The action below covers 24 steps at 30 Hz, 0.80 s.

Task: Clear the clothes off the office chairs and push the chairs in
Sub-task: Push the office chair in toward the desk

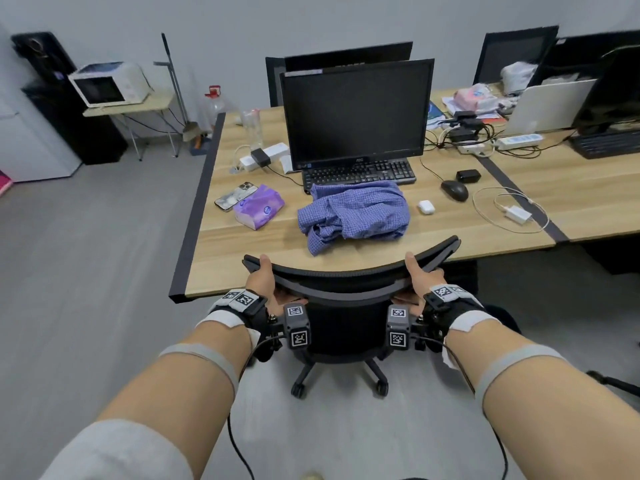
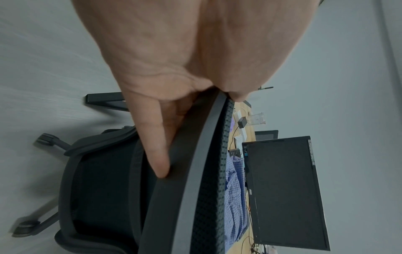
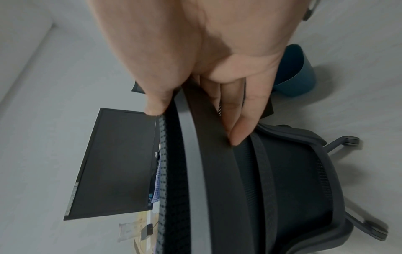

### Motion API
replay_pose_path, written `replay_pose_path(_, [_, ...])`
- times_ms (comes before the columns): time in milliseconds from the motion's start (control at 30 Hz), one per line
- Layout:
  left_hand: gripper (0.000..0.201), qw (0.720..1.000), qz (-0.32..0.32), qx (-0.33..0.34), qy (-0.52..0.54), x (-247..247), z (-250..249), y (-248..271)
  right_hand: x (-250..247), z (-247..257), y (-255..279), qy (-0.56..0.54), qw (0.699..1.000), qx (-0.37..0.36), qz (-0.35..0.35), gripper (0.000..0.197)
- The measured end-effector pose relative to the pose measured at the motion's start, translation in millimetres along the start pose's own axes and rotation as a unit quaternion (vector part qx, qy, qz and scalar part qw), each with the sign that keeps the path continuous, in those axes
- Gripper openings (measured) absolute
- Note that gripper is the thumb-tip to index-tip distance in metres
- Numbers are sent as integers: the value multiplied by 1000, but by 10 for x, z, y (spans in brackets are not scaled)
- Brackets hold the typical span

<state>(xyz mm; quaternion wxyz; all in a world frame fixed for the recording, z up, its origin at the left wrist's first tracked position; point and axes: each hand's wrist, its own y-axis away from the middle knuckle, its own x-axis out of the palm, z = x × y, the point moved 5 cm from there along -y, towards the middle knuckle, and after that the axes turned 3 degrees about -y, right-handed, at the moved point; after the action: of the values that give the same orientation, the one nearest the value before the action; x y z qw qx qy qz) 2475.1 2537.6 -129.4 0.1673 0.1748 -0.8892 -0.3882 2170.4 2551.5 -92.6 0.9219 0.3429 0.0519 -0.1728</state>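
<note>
A black mesh office chair stands at the front edge of the wooden desk, its seat under the desktop and nothing draped on it. My left hand grips the left end of the backrest's top rim, thumb in front, fingers behind. My right hand grips the right end the same way, its fingers behind the rim. A crumpled blue checked shirt lies on the desk in front of the keyboard, also seen past the rim.
A black monitor and keyboard sit behind the shirt. A tissue pack, phone, mouse and charger cable lie around. A blue bin stands on the floor to the right. More chairs stand behind the desk.
</note>
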Motion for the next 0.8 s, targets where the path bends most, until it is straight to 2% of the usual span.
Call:
replay_pose_path(200, [57, 997, -60, 50, 1, 171, 20, -116, 50, -35, -640, -54, 994, 49, 77, 83])
replay_pose_path(367, [60, 992, -95, 76, -37, 199, 32, -152, 36, -25, -702, -27, 990, 44, 130, 80])
replay_pose_path(500, [66, 990, -108, 70, -51, 196, 22, -104, 33, -20, -733, 2, 993, 37, 115, 79])
replay_pose_path(700, [68, 975, -160, 48, -143, 173, -23, 74, -39, 36, -693, 111, 993, 6, 39, 79])
replay_pose_path(800, [74, 985, -140, 27, -94, 297, 99, 176, -139, 52, -644, 144, 989, 6, 34, 80])
